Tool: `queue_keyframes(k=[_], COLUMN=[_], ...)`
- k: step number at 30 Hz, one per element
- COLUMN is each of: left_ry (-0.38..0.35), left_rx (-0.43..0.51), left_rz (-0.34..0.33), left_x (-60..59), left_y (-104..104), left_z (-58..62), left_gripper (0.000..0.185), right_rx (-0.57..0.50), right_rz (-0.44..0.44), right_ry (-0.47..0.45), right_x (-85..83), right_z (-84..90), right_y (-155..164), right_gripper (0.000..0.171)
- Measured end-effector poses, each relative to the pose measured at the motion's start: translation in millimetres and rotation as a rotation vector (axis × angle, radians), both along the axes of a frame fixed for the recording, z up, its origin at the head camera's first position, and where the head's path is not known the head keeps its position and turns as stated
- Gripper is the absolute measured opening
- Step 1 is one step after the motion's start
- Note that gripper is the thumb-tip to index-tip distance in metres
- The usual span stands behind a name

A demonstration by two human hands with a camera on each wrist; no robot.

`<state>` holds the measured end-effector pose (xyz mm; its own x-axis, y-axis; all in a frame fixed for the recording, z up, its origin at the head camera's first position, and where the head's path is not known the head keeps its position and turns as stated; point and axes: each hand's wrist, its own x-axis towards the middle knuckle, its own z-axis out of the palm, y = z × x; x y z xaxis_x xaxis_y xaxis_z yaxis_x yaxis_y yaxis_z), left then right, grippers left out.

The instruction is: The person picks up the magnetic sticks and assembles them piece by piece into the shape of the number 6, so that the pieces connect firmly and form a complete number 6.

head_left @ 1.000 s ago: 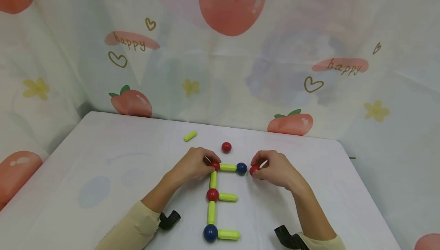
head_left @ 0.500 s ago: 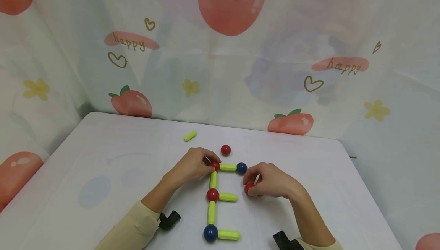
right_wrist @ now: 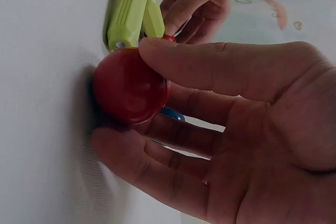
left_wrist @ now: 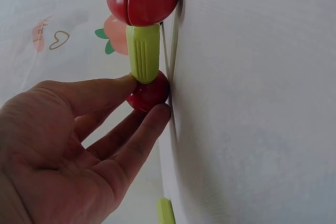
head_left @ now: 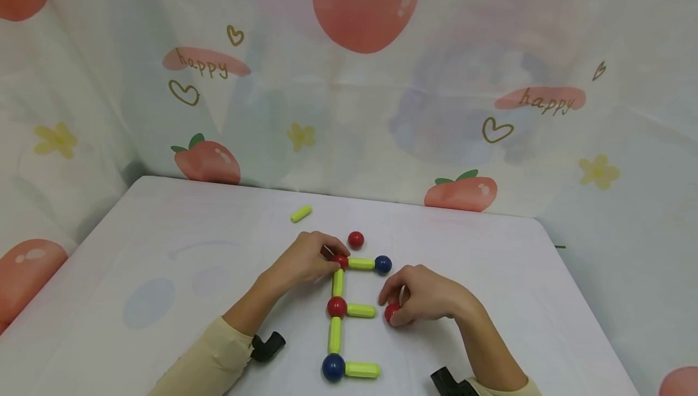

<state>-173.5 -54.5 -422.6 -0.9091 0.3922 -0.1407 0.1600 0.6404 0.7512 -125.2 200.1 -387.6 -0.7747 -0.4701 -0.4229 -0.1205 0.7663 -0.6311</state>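
Observation:
A frame of yellow-green magnetic rods and balls lies on the table, shaped like an E. My left hand (head_left: 312, 258) pinches the red ball (left_wrist: 149, 93) at its far left corner between thumb and fingers. My right hand (head_left: 428, 296) holds a loose red ball (right_wrist: 130, 86) low at the table, just right of the free end of the middle rod (head_left: 362, 310). That rod joins the middle red ball (head_left: 337, 307). A blue ball (head_left: 383, 264) caps the top rod (head_left: 361, 263). At the near corner a blue ball (head_left: 333, 367) bears the bottom rod (head_left: 362, 370), whose right end is bare.
Behind the frame sits a loose red ball (head_left: 355, 240). Farther back lies a loose yellow-green rod (head_left: 301, 214). The white table (head_left: 463, 232) ends at a patterned cloth backdrop (head_left: 349, 111). Black wrist mounts (head_left: 267, 346) are on both forearms.
My right hand has brought its red ball down from beside the top blue ball to the middle rod's end. The loose red ball behind has shifted slightly nearer. My left hand has stayed put.

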Motion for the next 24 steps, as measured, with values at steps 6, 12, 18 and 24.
queue_keyframes(k=[6, 12, 18, 24], left_ry=[0.006, 0.008, 0.014, 0.018], left_rx=[0.003, -0.004, -0.006, -0.003], left_rz=[-0.008, -0.005, -0.001, 0.001], left_x=[1.2, 1.0, 0.2, -0.1], left_y=[-0.7, -0.2, -0.2, 0.4], left_z=[0.7, 1.4, 0.2, -0.9], left_gripper=[0.024, 0.024, 0.023, 0.023], right_rx=[-0.018, -0.03, -0.038, -0.036], right_rz=[0.019, 0.032, 0.032, 0.044], right_ry=[-0.024, -0.023, -0.03, -0.031], right_x=[0.5, -0.1, -1.2, -1.8], right_z=[-1.5, -1.9, -3.9, -5.8], right_y=[-2.4, -3.5, -5.9, -6.5], right_gripper=[0.024, 0.023, 0.022, 0.022])
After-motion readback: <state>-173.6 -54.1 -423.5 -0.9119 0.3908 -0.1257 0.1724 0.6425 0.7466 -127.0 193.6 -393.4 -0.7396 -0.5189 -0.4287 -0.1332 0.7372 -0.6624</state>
